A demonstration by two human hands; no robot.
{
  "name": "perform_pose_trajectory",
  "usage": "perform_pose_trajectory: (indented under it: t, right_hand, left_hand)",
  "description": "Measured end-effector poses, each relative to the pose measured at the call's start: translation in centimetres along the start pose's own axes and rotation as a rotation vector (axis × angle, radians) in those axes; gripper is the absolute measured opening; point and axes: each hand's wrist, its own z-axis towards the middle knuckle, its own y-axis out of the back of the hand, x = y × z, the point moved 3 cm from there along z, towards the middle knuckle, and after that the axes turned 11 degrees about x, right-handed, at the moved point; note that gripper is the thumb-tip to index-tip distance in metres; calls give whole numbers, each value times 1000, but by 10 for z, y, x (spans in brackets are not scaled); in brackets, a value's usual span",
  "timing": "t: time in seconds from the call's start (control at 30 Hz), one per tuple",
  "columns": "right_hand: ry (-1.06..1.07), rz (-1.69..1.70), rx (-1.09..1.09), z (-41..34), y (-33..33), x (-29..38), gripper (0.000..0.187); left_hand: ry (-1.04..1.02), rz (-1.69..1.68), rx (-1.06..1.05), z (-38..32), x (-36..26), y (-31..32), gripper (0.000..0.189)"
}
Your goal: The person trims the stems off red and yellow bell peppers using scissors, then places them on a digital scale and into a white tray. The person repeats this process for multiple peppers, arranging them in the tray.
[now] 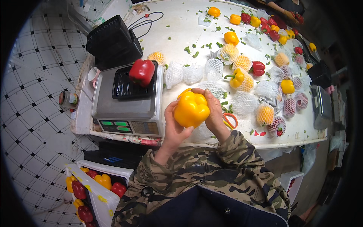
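Between my two hands is a yellow bell pepper (191,110), its lobed bottom facing up toward me. My left hand (175,124) cups it from the left and below, while my right hand (213,109) grips its right side with fingers over the top. To the left, a red bell pepper (141,72) rests in a black plastic tray (120,85) on the steel pan of a digital scale (126,109). Scissors with orange and yellow handles (232,121) lie just right of my right hand, partly hidden by it.
Empty white foam nets (244,102) and netted peppers (265,114) spread across the white table (181,22), among cut green stems. Black trays (113,39) are stacked behind the scale. A foam box (97,195) of peppers stands lower left. A co-worker's hand (289,14) is at the far right.
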Motion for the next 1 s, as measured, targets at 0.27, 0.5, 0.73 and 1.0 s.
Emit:
perform_pose_trajectory:
  t: [0.27,0.5,0.73,1.0]
  right_hand:
    - [-48,-30,4,10,6,-8,42]
    - [-92,-276,-94,12,37,-33,45]
    - [-222,-327,7,12,13,-43,42]
    - [-233,-398,-68,-1,32,-47,41]
  left_hand:
    - [150,-34,83,-2,-6,23,98]
    - [-252,417,-467,32,-85,78,85]
    - [-176,1363,-762,62,-102,185,86]
    - [-109,1406,-590,59,-95,171,87]
